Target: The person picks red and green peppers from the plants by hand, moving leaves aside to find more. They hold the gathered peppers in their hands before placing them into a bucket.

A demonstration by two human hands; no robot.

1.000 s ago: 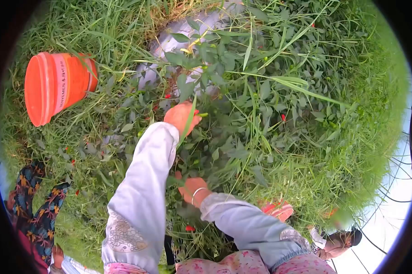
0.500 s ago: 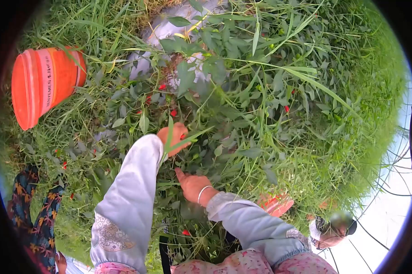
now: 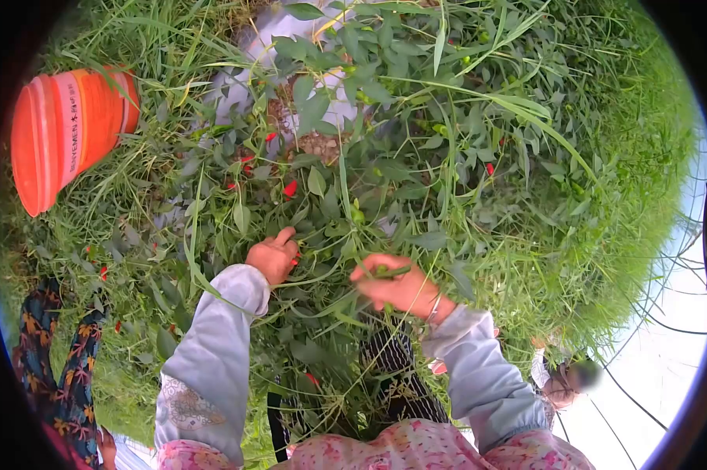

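1. We are reaching our left hand [image 3: 273, 257] into the chilli plant [image 3: 345, 180], fingers curled narrow with something red showing at the fingertips; we cannot tell whether it is a picked chilli or one still on the stem.
2. We are closing our right hand [image 3: 396, 284] around a green stem [image 3: 388, 271], pinching it between thumb and fingers at about 3 o'clock from the left hand.
3. A ripe red chilli [image 3: 291, 188] is hanging at 12 o'clock from the left hand, near but apart.
4. We are judging the chillies to be light, smooth and easily bruised (the branches look thin and springy), so gripping at the stalk looks safer than squeezing the pod.
5. The orange bucket [image 3: 63, 133] is lying tipped in the grass at 10 o'clock, well apart.
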